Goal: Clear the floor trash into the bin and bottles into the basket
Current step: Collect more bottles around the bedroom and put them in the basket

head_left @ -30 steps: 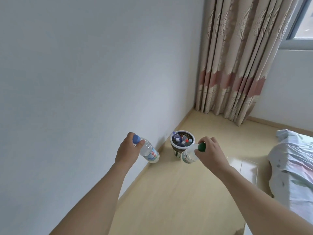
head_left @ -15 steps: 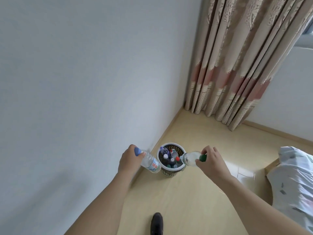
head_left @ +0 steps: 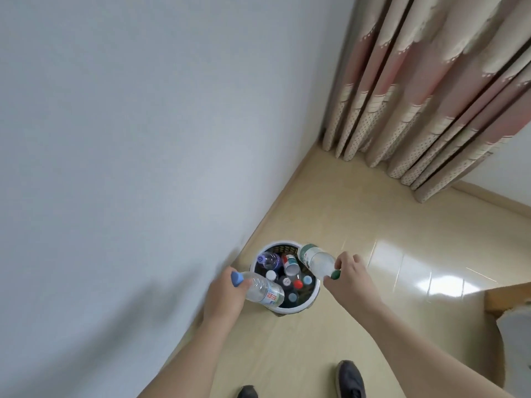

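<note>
The left hand (head_left: 222, 297) covers the neck of the blue-capped bottle (head_left: 263, 290), whose label print is too small to read. That bottle and the green-capped bottle (head_left: 314, 259) hide parts of the basket (head_left: 311, 297) rim. The basket's lower wall is out of sight. Both shoes (head_left: 351, 379) and the curtain (head_left: 431, 90) are cut by the frame edges. The wall's (head_left: 115, 139) lower part is smeared.

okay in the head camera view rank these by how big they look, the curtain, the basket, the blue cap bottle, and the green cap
1. curtain, by far the largest.
2. basket.
3. blue-capped bottle; it is held nearer the camera, above the basket, so its true size is unsure.
4. green cap, smallest.
</note>
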The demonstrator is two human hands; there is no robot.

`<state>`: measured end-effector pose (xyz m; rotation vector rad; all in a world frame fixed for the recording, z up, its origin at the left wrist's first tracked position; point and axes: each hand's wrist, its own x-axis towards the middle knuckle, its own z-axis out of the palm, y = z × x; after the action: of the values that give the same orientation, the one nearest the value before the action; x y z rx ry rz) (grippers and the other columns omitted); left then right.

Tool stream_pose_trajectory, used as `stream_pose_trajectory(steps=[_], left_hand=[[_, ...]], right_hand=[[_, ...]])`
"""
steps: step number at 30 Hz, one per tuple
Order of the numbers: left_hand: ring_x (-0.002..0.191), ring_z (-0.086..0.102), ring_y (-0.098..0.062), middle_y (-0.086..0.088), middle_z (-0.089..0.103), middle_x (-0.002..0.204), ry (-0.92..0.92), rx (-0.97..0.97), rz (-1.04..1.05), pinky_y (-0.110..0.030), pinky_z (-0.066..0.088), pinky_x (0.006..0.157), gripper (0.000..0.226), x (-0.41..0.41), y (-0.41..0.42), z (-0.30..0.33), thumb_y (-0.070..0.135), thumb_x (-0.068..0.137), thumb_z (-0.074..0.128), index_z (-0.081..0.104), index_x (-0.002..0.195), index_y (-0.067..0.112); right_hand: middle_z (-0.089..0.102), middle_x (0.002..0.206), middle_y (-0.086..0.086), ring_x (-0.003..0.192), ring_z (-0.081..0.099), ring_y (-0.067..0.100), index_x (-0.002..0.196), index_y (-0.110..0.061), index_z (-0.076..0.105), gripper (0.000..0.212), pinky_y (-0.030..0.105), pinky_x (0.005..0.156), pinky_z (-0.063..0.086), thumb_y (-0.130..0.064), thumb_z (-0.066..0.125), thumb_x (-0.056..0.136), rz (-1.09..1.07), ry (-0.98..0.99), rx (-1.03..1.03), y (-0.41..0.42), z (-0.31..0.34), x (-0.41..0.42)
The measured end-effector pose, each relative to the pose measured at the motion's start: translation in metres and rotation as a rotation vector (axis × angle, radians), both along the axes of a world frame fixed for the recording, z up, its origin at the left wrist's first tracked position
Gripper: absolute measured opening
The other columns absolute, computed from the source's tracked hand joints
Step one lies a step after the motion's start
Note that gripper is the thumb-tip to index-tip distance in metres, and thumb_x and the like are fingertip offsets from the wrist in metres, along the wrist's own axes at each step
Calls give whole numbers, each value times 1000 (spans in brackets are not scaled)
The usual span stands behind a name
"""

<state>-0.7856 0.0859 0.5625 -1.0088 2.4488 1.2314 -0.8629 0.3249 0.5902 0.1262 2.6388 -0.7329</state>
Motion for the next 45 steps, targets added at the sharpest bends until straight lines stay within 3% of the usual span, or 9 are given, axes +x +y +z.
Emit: stream_pose_trajectory(steps=[9, 15, 17, 19, 23, 28, 34, 38, 45], left_hand=[[79, 59, -17, 3, 63, 87, -165, 52, 123, -27, 43, 61, 25, -67, 32, -259, 39, 82, 71, 57, 89, 20], [84, 55, -17, 1, 58, 102, -153, 90, 186, -28, 40, 65, 34, -92, 24, -334, 40, 88, 64, 50, 109, 18], [92, 54, -17, 4, 53, 108, -128, 124, 211, -28, 39, 71, 40, -97, 23, -344, 41, 89, 63, 44, 118, 21], [88, 54, -14, 2, 56, 108, -125, 167, 206, -26, 39, 67, 42, -96, 26, -350, 42, 87, 65, 44, 117, 21], [87, 55, -12, 1, 57, 112, -144, 199, 234, -26, 41, 67, 52, -87, 33, -352, 42, 84, 69, 42, 123, 21], [107, 45, -13, 10, 38, 124, -76, 224, 362, -27, 35, 89, 81, -82, 38, -348, 40, 81, 75, 28, 144, 22], [101, 52, -16, 6, 51, 119, -59, 176, 365, -27, 37, 82, 49, -74, 41, -351, 40, 81, 73, 39, 114, 31], [109, 48, -15, 5, 46, 133, -61, 164, 359, -27, 37, 90, 73, -71, 41, -351, 44, 81, 72, 34, 141, 23], [123, 45, -15, 2, 37, 146, -27, 101, 338, -25, 33, 91, 80, -65, 38, -351, 42, 84, 71, 28, 148, 21]], right_hand=[[40, 98, 0, 64, 48, 19, 91, -13, 43, 19, 23, 47, 31, -15, 60, 83, 136, -94, 49, 11, -273, -88], [40, 107, 2, 71, 55, 23, 102, -17, 40, 27, 28, 52, 37, -19, 61, 86, 200, -140, 10, 13, -355, -91], [39, 112, 1, 75, 55, 23, 118, -21, 39, 39, 29, 61, 40, -22, 62, 86, 206, -144, -24, 11, -367, -91], [38, 118, 1, 78, 56, 24, 133, -25, 34, 52, 29, 67, 42, -27, 61, 88, 254, -160, -33, 9, -375, -92], [36, 128, 3, 90, 57, 24, 145, -27, 26, 62, 30, 72, 46, -33, 57, 92, 375, -206, 27, -1, -381, -92], [39, 126, 4, 101, 54, 28, 146, -31, 19, 66, 39, 83, 50, -26, 50, 88, 361, -267, 25, -18, -385, -89], [41, 128, -1, 105, 53, 25, 144, -32, 19, 66, 37, 84, 48, -32, 53, 87, 373, -206, 24, -18, -383, -82], [40, 132, 1, 112, 51, 24, 147, -28, 16, 68, 38, 91, 47, -38, 52, 90, 373, -176, 39, -16, -382, -82], [42, 128, 0, 107, 52, 24, 143, -30, 23, 65, 40, 88, 49, -35, 53, 86, 345, -180, -5, -19, -381, -74]])
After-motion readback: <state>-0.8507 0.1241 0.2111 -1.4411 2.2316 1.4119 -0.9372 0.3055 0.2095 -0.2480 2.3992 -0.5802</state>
